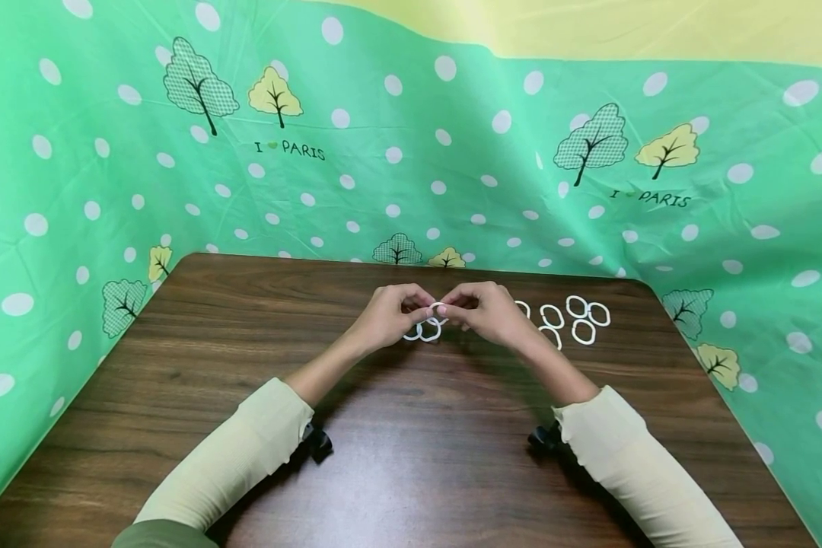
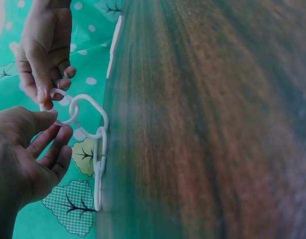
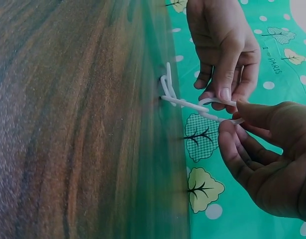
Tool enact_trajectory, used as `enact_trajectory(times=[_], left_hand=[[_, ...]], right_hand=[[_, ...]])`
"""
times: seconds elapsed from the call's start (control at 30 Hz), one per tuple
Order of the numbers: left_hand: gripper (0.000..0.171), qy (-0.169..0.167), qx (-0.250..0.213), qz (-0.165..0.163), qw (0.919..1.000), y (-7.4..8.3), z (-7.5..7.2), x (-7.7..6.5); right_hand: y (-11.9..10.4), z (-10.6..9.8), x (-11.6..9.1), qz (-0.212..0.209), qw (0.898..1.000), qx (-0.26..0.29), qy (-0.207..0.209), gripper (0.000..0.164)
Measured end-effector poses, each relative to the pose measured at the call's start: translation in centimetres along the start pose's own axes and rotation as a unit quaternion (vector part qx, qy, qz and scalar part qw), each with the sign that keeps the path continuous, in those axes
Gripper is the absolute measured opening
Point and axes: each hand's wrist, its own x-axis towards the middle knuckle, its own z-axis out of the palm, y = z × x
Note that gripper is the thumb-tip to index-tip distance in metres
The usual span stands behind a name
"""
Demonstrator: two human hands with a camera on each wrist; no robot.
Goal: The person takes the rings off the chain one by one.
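Note:
Both hands meet over the far middle of the table, pinching one white plastic chain link between thumbs and fingertips. My left hand holds its left side, and my right hand grips the opposite side. In the left wrist view, that link hooks through another white link, part of a short chain whose lower links lie on the table. The right wrist view has the left hand above and the right hand below, fingertips close together. Fingers partly cover the held link.
Several loose white links lie on the brown wooden table to the right of the right hand, some partly hidden behind the right wrist. A green dotted curtain hangs behind the table's far edge and along its sides.

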Motion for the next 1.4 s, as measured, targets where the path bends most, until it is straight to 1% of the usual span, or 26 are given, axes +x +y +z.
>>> enact_trajectory(times=[0.17,0.4,0.5,0.6,0.73,0.9,1.0,1.13,1.27,1.4], left_hand=[[0.014,0.002,-0.013,-0.007,0.9999,0.11,-0.03,-0.14],[0.014,0.011,-0.023,0.001,0.9997,-0.01,-0.25,-0.54],[0.013,0.004,-0.024,-0.002,0.9997,-0.13,-0.31,-0.72],[0.015,-0.009,-0.026,-0.007,0.9996,-0.19,-0.24,-0.82],[0.018,-0.032,-0.015,-0.005,0.9994,-0.06,0.01,-0.88],[0.021,-0.054,0.008,-0.003,0.9985,0.28,0.36,-0.89],[0.023,-0.054,0.029,-0.012,0.9981,0.33,0.53,-0.83],[0.023,-0.044,0.053,-0.022,0.9974,0.27,0.65,-0.76],[0.019,-0.038,0.062,-0.019,0.9972,0.21,0.66,-0.76],[0.013,-0.036,0.069,-0.013,0.9969,0.15,0.68,-0.75]], right_hand=[[0.04,0.03,0.01,0.003,1.0,-0.002,0.011,0.019],[0.3,-0.03,-0.01,0.018,1.0,0.011,0.019,0.018],[0.38,-0.06,-0.04,0.028,0.999,0.02,0.026,0.018],[0.39,-0.09,-0.08,0.039,0.998,0.029,0.028,0.019],[0.33,-0.05,-0.11,0.049,0.998,0.038,0.025,0.021],[0.07,0.07,-0.1,0.05,0.997,0.045,0.023,0.021],[-0.09,0.14,-0.03,0.05,0.997,0.049,0.023,0.021],[-0.11,0.25,0.08,0.051,0.997,0.055,0.03,0.02],[0.11,0.31,0.06,0.051,0.996,0.061,0.034,0.022],[0.25,0.29,-0.07,0.053,0.997,0.051,0.036,0.026]])
